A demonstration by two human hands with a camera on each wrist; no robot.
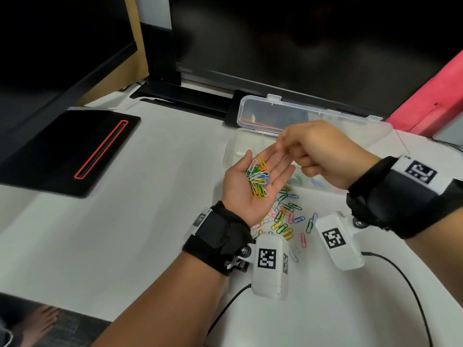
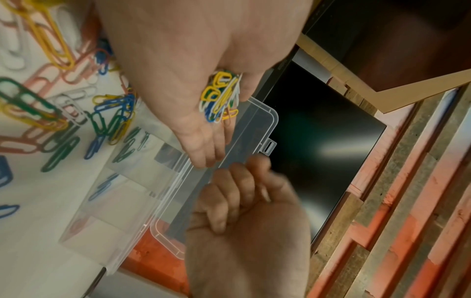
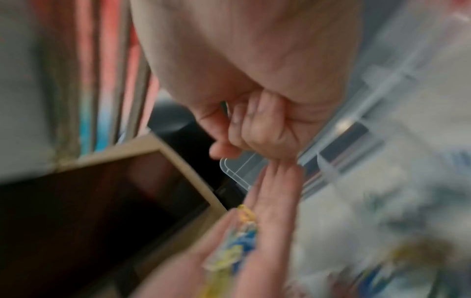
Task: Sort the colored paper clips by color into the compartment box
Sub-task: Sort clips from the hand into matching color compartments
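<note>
My left hand (image 1: 235, 196) lies palm up and flat over the table, with a small heap of yellow, white, green and blue paper clips (image 1: 258, 177) on its palm (image 2: 191, 60). My right hand (image 1: 320, 151) hovers just past the left fingertips, above the clear compartment box (image 1: 231, 146). Its fingers (image 2: 237, 193) are curled in, and no clip shows between them. The box lid (image 1: 275, 108) stands open at the back. Faint green (image 1: 295, 181) and blue clips (image 1: 317, 182) show inside separate compartments. More mixed clips (image 1: 285, 219) lie loose on the white table under my wrists.
A black monitor stand (image 1: 67, 151) with a red stripe sits on the left of the table. Dark monitors (image 1: 300, 41) stand behind the box, and a pink board (image 1: 438, 96) leans at the right. Black cables (image 1: 400, 269) run from the wrist cameras across the near table.
</note>
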